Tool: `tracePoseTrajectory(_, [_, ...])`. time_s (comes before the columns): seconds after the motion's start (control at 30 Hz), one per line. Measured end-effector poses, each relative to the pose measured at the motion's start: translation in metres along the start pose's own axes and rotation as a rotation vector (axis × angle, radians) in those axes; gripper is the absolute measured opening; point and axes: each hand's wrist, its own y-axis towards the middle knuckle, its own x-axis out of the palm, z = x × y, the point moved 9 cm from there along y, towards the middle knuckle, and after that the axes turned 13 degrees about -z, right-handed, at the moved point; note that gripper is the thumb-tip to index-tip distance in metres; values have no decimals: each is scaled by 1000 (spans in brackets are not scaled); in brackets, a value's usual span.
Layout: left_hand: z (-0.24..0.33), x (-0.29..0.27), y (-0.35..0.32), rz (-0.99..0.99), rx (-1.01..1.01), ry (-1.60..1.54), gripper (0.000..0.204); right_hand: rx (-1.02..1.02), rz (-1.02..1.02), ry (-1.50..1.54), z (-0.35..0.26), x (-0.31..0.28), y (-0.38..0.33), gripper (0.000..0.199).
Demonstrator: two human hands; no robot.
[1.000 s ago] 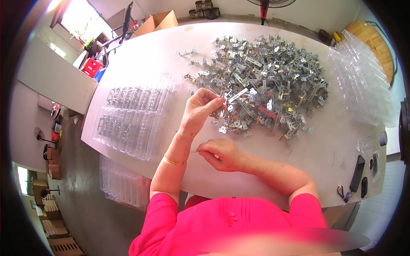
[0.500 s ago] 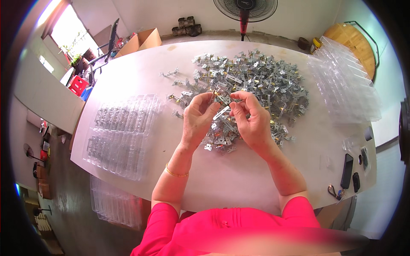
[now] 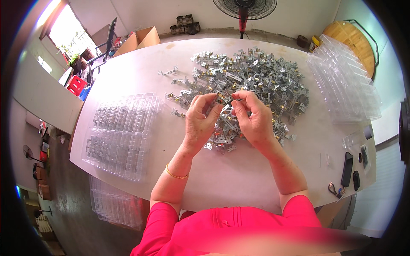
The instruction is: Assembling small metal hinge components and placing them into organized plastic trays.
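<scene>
Over the near side of a big heap of small metal bracket parts (image 3: 256, 77), my two hands meet fingertip to fingertip. My left hand (image 3: 200, 121) is closed in a pinch, its thumb and fingers on a small silver metal bracket (image 3: 225, 108). From the other side my right hand (image 3: 253, 117) pinches at the same piece with thumb and forefinger. My fingers cover much of the bracket, and its exact shape is hard to make out. To the left lies a clear plastic tray (image 3: 147, 137) with rows of compartments, many of them filled with similar metal parts.
Stacked clear trays (image 3: 344, 85) lie at the table's right far side. A black phone (image 3: 347, 170), keys (image 3: 334, 190) and a grey roll (image 3: 368, 132) sit near the right edge. More clear trays (image 3: 115, 202) stand below the table's left edge. A fan (image 3: 243, 10) stands behind.
Both hands stay over the heap, with slight shifts of the fingers. The bracket between them has turned a little and less of it shows.
</scene>
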Motion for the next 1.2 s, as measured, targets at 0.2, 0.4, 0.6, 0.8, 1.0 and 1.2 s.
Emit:
tracePoseTrajectory(0.2, [18,-7,-3,58,101,269,29,2,-26,14,-3,1,0,11])
tracePoseTrajectory(0.4, [28,-5,-6,60,181,390,30,4,-28,-4,-1,2,0,15])
tracePoseTrajectory(0.6, [34,4,-8,21,281,471,31,34,-43,78,-2,0,1,19])
tracePoseTrajectory(0.8, [47,10,-12,27,391,632,31,159,-110,307,9,6,0,17])
tracePoseTrajectory(1.0, [52,16,-15,15,474,744,32,25,-39,54,-4,-7,2,8])
tracePoseTrajectory(1.2, [45,20,-13,-38,394,602,32,-47,94,126,-7,-23,2,8])
